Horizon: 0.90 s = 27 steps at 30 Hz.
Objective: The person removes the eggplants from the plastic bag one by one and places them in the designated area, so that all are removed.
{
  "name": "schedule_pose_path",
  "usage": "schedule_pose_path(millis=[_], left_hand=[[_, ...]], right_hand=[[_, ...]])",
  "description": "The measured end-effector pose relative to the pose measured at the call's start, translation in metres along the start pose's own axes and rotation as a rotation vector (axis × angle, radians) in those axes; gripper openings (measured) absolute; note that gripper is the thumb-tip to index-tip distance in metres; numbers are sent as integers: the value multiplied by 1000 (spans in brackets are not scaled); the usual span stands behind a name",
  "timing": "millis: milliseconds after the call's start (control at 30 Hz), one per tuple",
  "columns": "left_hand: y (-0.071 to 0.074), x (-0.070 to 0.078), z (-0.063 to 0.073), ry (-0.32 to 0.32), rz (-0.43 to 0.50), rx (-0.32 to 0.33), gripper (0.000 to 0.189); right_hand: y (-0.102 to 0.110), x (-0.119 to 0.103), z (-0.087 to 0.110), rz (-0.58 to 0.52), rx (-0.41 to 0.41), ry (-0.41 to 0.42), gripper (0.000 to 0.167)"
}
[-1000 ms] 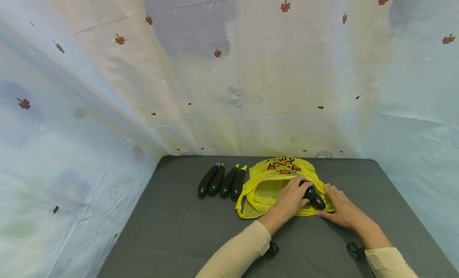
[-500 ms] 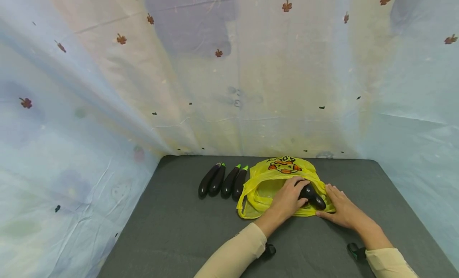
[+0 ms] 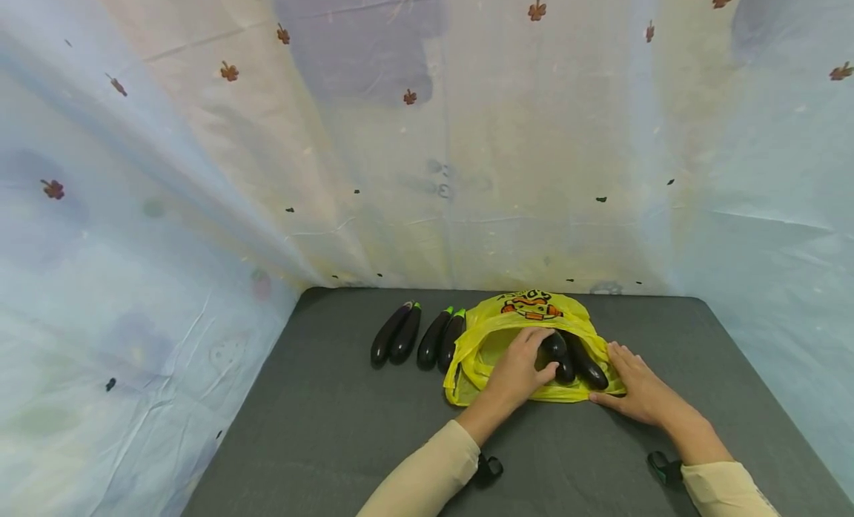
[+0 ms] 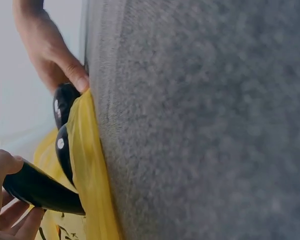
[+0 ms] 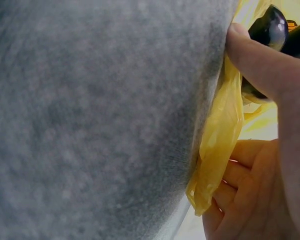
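Left hand (image 3: pixel 514 367): at the bag mouth, thumb on one side and fingers on the other, gripping an eggplant (image 4: pixel 42 190); the left wrist view shows the contact clearly. This eggplant is tilted, its far end behind the near lip of the yellow bag (image 3: pixel 492 318), the other end in the grasp.

Right hand (image 3: pixel 634 385): spread, at the bag's right edge. Fingers lie extended along the outside; thumb tip presses the near lip. Whether the thumb also touches the third eggplant, cannot tell.

Inside the mouth, toward the right hand: a second eggplant (image 4: pixel 63 155), then the third eggplant (image 4: pixel 64 106), both partly hidden by the lip.

Left of the bag, on the dark gray tabletop (image 3: pixel 320 428): four more eggplants (image 3: pixel 436 340) in two pairs, green stem ends pointing away; the rightmost is just beside the bag.
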<state>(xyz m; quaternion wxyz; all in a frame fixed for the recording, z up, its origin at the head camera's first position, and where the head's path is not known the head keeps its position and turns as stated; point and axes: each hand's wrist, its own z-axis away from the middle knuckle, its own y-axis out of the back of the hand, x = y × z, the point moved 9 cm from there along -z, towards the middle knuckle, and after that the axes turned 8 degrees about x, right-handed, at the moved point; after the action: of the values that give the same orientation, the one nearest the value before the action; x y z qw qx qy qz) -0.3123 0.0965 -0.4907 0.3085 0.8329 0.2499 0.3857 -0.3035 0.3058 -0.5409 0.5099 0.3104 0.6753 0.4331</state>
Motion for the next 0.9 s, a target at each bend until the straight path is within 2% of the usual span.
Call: schedule_pose_path(millis=[233,633,900], left_hand=[[18,-14,7,114,178,30,56],[46,-35,18,224,459,58,52],[70,-46,26,196,512,103,50]], right_hand=[[-1,1,0,4,-9,-15,119],[0,1,1,2,-12,-12,120],[-2,0,1,-4,-12,-18,120]])
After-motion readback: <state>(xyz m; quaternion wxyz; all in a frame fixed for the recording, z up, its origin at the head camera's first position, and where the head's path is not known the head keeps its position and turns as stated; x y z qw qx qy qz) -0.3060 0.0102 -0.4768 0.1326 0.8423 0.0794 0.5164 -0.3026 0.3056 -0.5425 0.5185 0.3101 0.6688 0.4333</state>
